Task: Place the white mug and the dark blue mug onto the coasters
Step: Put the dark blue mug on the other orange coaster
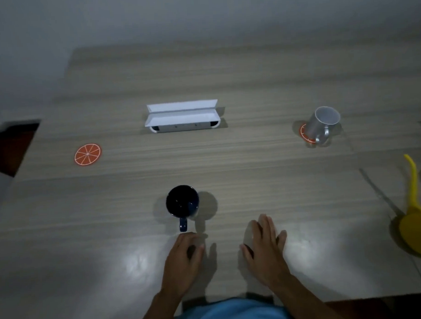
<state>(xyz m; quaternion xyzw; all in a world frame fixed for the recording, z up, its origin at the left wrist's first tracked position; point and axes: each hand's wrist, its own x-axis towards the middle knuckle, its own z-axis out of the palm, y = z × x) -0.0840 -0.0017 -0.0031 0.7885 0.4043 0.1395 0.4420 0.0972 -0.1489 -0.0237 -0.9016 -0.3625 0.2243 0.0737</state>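
Note:
The dark blue mug (182, 203) stands upright on the bare table near the front centre, its handle pointing toward me. My left hand (184, 258) hovers just below that handle, fingers curled, holding nothing. My right hand (265, 245) lies flat on the table to the right, fingers spread. The white mug (323, 125) stands at the far right on an orange-slice coaster (304, 134), which it mostly covers. A second orange-slice coaster (88, 154) lies bare at the far left.
A white box-like cable hatch (182, 116) sits at the table's (228, 163) centre back. A yellow object with a long stem (414, 223) lies at the right edge. The table's left edge drops off beside a dark gap (11, 147).

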